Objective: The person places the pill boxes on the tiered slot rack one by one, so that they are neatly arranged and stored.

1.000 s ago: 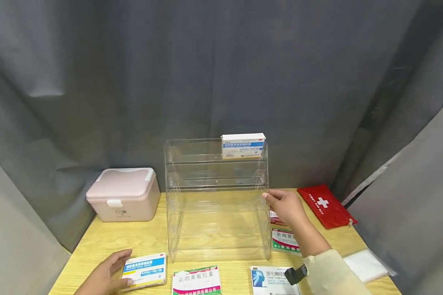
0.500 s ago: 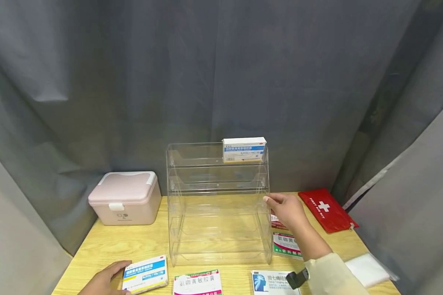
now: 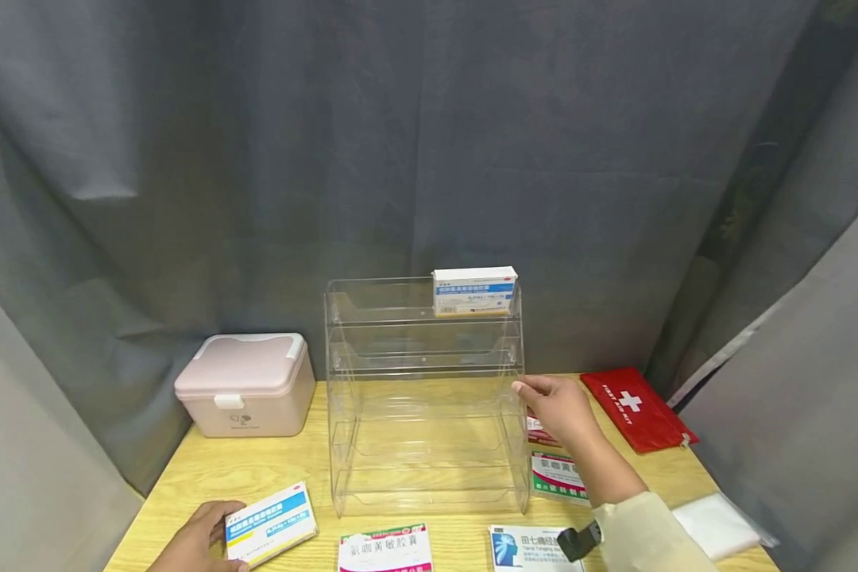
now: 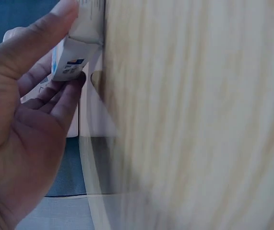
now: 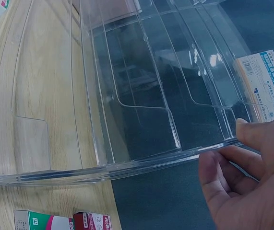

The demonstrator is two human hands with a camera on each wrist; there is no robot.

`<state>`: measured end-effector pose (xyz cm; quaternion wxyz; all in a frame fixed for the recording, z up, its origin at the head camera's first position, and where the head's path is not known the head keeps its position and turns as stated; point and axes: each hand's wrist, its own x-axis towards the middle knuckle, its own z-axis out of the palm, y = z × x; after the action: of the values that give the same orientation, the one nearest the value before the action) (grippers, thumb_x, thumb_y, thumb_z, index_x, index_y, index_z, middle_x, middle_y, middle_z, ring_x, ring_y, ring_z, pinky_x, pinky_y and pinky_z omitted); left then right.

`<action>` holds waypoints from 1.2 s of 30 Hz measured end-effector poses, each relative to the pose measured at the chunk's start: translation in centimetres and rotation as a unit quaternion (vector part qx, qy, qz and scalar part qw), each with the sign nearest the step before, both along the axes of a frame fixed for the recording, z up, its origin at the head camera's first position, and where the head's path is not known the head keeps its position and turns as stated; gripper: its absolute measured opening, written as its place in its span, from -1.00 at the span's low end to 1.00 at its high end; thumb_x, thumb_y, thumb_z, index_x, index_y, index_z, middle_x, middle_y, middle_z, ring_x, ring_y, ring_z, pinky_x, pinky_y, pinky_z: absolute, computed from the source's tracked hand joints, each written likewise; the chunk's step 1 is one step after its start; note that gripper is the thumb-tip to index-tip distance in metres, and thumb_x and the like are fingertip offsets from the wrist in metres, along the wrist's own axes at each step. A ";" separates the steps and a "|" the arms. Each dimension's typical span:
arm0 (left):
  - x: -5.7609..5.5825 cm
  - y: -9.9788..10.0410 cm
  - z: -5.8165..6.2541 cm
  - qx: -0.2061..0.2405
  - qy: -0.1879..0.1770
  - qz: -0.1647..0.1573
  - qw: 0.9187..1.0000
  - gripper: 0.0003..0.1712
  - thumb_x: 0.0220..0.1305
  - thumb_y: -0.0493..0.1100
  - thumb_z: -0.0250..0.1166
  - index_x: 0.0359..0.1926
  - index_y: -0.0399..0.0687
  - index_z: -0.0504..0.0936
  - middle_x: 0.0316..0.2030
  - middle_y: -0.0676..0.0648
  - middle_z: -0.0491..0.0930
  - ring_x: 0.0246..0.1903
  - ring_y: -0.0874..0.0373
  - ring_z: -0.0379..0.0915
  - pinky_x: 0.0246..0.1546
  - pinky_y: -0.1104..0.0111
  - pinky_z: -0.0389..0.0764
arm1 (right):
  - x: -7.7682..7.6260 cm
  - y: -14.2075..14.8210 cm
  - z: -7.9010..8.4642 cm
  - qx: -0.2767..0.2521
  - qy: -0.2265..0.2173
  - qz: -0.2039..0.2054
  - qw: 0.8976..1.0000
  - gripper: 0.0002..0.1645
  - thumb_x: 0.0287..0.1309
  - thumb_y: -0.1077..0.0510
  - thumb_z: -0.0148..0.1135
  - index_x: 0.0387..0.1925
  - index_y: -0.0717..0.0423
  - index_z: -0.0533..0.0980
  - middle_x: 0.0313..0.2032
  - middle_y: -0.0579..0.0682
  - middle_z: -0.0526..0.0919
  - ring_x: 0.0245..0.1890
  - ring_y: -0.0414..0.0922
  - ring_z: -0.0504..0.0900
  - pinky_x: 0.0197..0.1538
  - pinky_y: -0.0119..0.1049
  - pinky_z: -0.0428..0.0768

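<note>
A white, blue and yellow medicine box (image 3: 270,524) is pinched at its left end by my left hand (image 3: 199,540), at the front left of the table. In the left wrist view my thumb (image 4: 41,40) lies along one side of the box and the fingertips are on the other. My right hand (image 3: 559,403) pinches the right side edge of a clear tiered display rack (image 3: 429,502). From the right wrist the thumb shows on one side of that panel, curled fingers on the other. A matching medicine box (image 3: 474,292) stands in the rack's top tier, at the right.
In front of the rack lie a green-and-pink medicine box (image 3: 386,550) and a blue-and-white one (image 3: 532,548). Partly behind the right arm are another green box (image 3: 554,475) and a red one (image 3: 539,429). A pink case (image 3: 243,389) and a red first aid pouch (image 3: 639,409) flank the rack.
My left hand has tilted the medicine box and shifted it slightly left and up. My right hand keeps its hold on the rack's side. The head view has shifted a little.
</note>
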<state>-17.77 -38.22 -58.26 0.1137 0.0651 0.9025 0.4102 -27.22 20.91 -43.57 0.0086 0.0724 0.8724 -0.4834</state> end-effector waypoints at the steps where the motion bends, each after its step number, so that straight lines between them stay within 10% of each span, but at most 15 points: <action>1: 0.1 0.1 0.0 0.008 -0.004 0.014 1.000 0.21 -0.14 -0.05 0.81 0.43 -0.54 0.39 0.26 -0.39 0.41 0.25 -0.36 0.59 0.23 0.18 0.76 | 0.0 0.0 0.0 -0.001 0.000 0.001 1.000 -0.37 0.59 -0.16 0.27 0.47 0.06 0.57 0.42 0.28 0.61 0.34 0.27 0.68 0.39 0.21 0.69; 10: 1.0 0.4 1.2 -0.077 0.030 0.109 0.991 0.07 -0.08 0.15 0.78 0.41 -0.20 0.57 0.27 -0.21 0.65 0.23 -0.24 0.65 0.14 0.10 0.81 | -0.2 -0.2 0.0 -0.002 -0.003 -0.002 1.000 -0.38 0.58 -0.16 0.27 0.46 0.05 0.58 0.41 0.25 0.63 0.32 0.24 0.71 0.38 0.19 0.71; 16: 0.7 0.3 2.5 -0.044 0.016 0.174 0.984 -0.21 0.19 0.02 0.68 0.34 -0.28 0.65 0.19 -0.27 0.76 0.09 -0.06 0.77 -0.05 0.35 0.84 | -0.1 -0.4 0.1 -0.009 0.005 -0.002 1.000 -0.41 0.59 -0.13 0.27 0.45 0.08 0.59 0.41 0.27 0.63 0.32 0.25 0.71 0.37 0.18 0.71; 24: 0.2 -0.8 4.2 -0.099 0.040 0.152 0.983 -0.36 0.34 -0.06 0.58 0.32 -0.29 0.66 0.19 -0.26 0.76 0.02 0.10 0.75 -0.07 0.39 0.79 | -0.1 -0.6 0.1 -0.012 0.005 -0.001 1.000 -0.41 0.59 -0.12 0.27 0.44 0.09 0.59 0.40 0.29 0.63 0.29 0.25 0.73 0.36 0.17 0.72; 27: 0.2 -0.8 5.0 -0.082 0.050 0.152 0.984 -0.37 0.37 0.02 0.56 0.34 -0.16 0.68 0.22 -0.16 0.75 -0.02 0.35 0.67 -0.07 0.51 0.74 | 0.0 -0.4 0.1 -0.007 0.004 -0.002 1.000 -0.41 0.60 -0.12 0.27 0.45 0.09 0.59 0.40 0.30 0.63 0.27 0.26 0.74 0.34 0.18 0.73; 30: 0.2 -0.3 6.2 0.034 0.098 0.176 0.979 -0.43 0.43 -0.05 0.52 0.33 -0.22 0.67 0.11 -0.03 0.80 -0.08 0.51 0.64 -0.11 0.60 0.72 | 0.1 -0.4 0.0 -0.006 0.003 -0.003 1.000 -0.42 0.60 -0.12 0.26 0.45 0.07 0.59 0.40 0.29 0.63 0.27 0.25 0.74 0.34 0.18 0.74; 32: -0.2 0.3 7.2 0.195 0.159 0.169 0.953 -0.57 0.51 -0.29 0.41 0.30 -0.37 0.65 0.05 0.02 0.82 -0.06 0.51 0.68 -0.05 0.63 0.74 | 0.1 -0.3 0.1 -0.008 0.003 -0.002 1.000 -0.41 0.60 -0.12 0.26 0.45 0.07 0.59 0.40 0.30 0.63 0.27 0.25 0.74 0.33 0.17 0.74; 33: -0.5 0.7 7.8 0.288 0.190 0.151 0.927 -0.62 0.52 -0.43 0.32 0.29 -0.43 0.64 0.02 0.01 0.83 -0.04 0.46 0.72 0.00 0.60 0.75 | 0.1 -0.3 0.1 -0.008 0.002 -0.003 1.000 -0.40 0.60 -0.13 0.27 0.46 0.07 0.58 0.40 0.30 0.63 0.26 0.25 0.75 0.33 0.17 0.74; 36: -1.9 2.4 10.4 0.518 0.245 0.072 0.817 -0.57 0.47 -0.70 0.07 0.23 -0.50 0.65 0.01 -0.07 0.85 0.03 0.23 0.80 0.13 0.49 0.77 | 0.1 -0.2 0.1 -0.005 0.002 -0.004 1.000 -0.38 0.59 -0.14 0.27 0.47 0.08 0.57 0.40 0.31 0.62 0.25 0.24 0.75 0.32 0.16 0.75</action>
<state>-19.63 -35.87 -47.88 -0.1911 0.1478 0.5569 0.7947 -27.11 20.75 -43.49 0.0058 0.0747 0.8696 -0.4881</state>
